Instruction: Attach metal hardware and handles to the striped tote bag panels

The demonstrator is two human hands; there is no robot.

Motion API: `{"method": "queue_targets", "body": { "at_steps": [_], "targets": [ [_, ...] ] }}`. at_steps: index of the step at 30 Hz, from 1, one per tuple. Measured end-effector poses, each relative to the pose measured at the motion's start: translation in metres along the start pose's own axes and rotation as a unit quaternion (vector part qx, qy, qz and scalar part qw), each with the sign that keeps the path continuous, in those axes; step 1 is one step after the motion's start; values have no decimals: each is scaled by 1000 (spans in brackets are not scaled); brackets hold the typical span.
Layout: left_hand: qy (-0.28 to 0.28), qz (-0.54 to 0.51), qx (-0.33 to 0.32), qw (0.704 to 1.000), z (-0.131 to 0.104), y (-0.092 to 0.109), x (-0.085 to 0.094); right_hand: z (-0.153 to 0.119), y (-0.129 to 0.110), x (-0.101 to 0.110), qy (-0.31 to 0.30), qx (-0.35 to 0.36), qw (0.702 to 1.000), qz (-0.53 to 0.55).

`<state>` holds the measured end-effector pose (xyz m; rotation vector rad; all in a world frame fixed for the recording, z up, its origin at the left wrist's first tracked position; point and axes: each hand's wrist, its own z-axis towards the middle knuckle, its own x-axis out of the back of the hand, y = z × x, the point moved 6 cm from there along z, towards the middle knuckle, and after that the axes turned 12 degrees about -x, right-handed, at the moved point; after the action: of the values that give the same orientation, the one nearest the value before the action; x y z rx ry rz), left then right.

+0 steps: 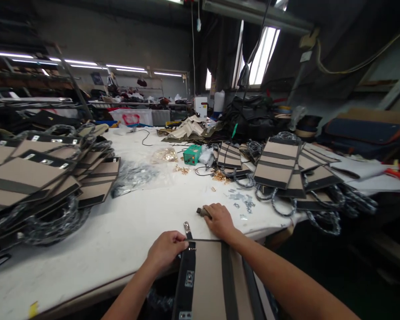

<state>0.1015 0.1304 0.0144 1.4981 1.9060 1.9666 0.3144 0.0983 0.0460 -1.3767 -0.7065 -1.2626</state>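
A beige bag panel (208,280) with dark strips and metal fittings lies at the table's front edge, reaching down out of view. My left hand (166,250) pinches its upper left corner, thumb on the dark strip beside a small metal fitting (192,249). Just beyond those fingers a dark tab with a metal plate (187,227) sticks up. My right hand (220,220) is closed over a short, olive-brown tool (205,212) with a dark end, on the white tabletop past the panel. The palm hides most of that tool, so its kind is unclear.
Stacked beige panels with plastic-wrapped handles lie left (30,173) and right (276,162). Loose silver plates (243,200) are near my right hand. Farther back are a green box (192,154) with a cable, brass-coloured parts (220,176) and a clear plastic bag (136,178).
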Motion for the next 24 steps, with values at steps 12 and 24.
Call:
{"method": "queue_targets", "body": {
  "at_steps": [12, 24],
  "targets": [
    [31, -36, 11, 999, -4, -6, 2, 2, 2, -3, 24, -1, 999, 44],
    [24, -7, 54, 998, -6, 5, 15, 205, 0, -5, -22, -87, 995, 49]
  ]
}}
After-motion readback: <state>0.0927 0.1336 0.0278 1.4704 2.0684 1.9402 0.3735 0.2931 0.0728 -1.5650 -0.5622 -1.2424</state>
